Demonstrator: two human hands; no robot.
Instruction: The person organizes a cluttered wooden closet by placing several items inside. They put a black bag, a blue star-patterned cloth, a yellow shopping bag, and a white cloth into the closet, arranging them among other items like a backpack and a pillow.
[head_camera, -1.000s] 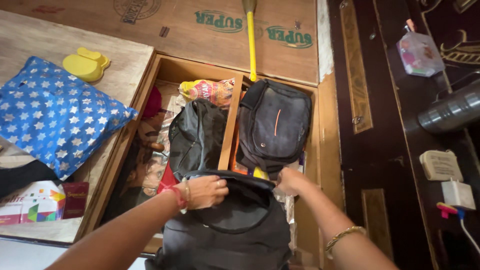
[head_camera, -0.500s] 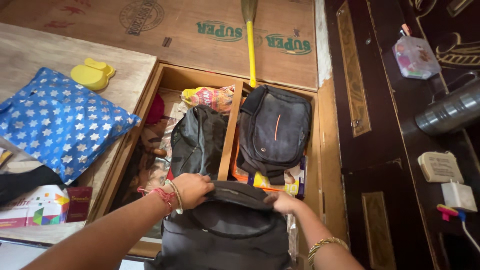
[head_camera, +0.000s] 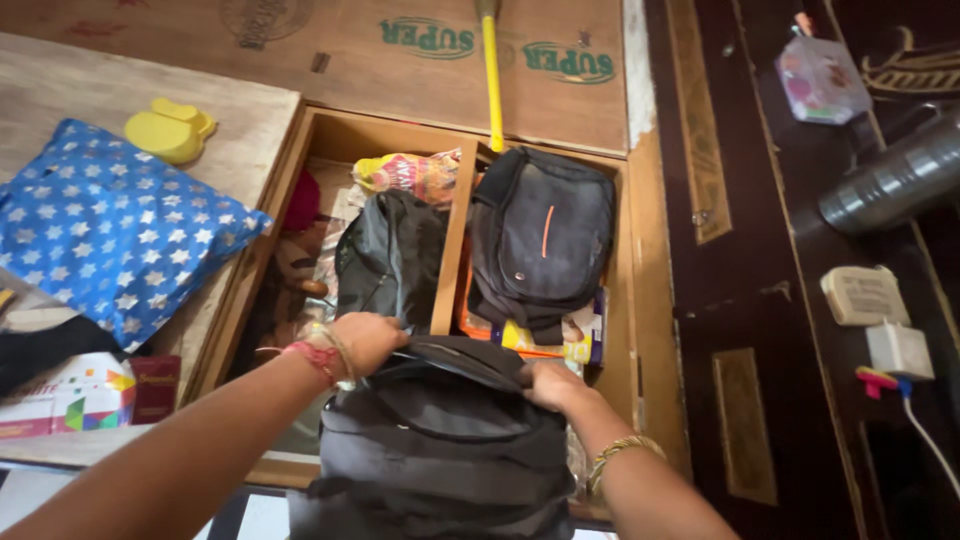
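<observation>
Left hand (head_camera: 362, 340): fingers still grip the top edge of the black backpack (head_camera: 440, 440).
Right hand (head_camera: 548, 383): fingers still grip the same edge.
Backpack: at the wooden box's (head_camera: 640, 330) near side, opening flatter than before.

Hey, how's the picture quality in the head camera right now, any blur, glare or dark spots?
Head view: the left hand and right hand gripping the black backpack look slightly soft; the metal cylinder shows bright glare; the dark wood panel on the right is dim; wide-angle bending at the edges.
</observation>
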